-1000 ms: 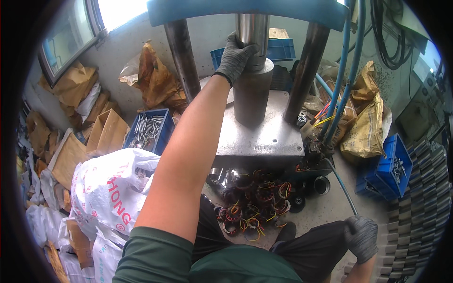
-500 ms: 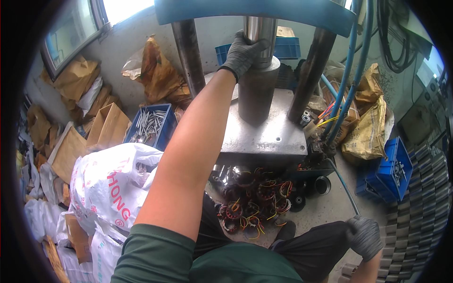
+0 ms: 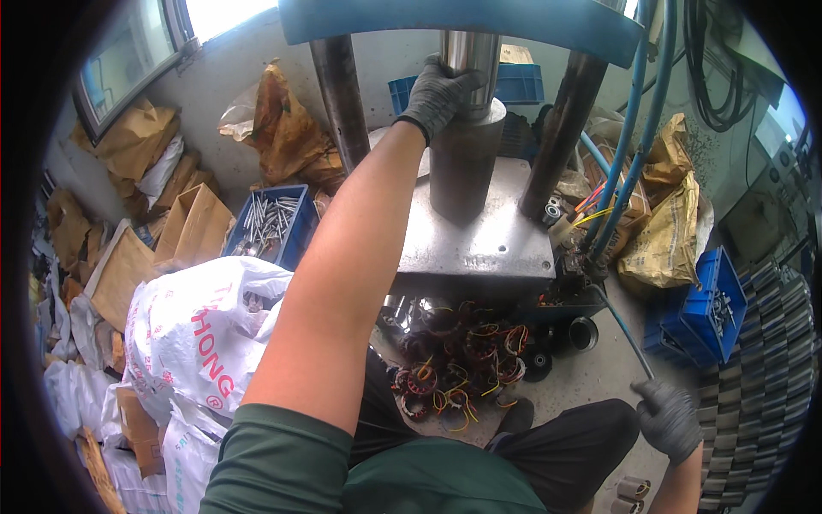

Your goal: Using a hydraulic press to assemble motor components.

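Observation:
A hydraulic press stands in front of me. My left hand, in a grey glove, is closed around the back left of a shiny metal cylinder under the blue crossbeam. Its base meets a thick dull-grey steel cylinder, upright on the press plate. At the lower right my gloved right hand is closed at the end of a thin metal lever, which runs up to the press's right side. The grip on the lever is partly hidden.
Wound motor stators with coloured wires lie on the floor under the plate. A blue bin of metal shafts and a white sack stand left. Right are blue hoses, blue crates and stacked metal cores.
My right hand has shifted slightly down and to the right, and the lever's end has swung a little right. My left hand keeps its place on the shiny cylinder.

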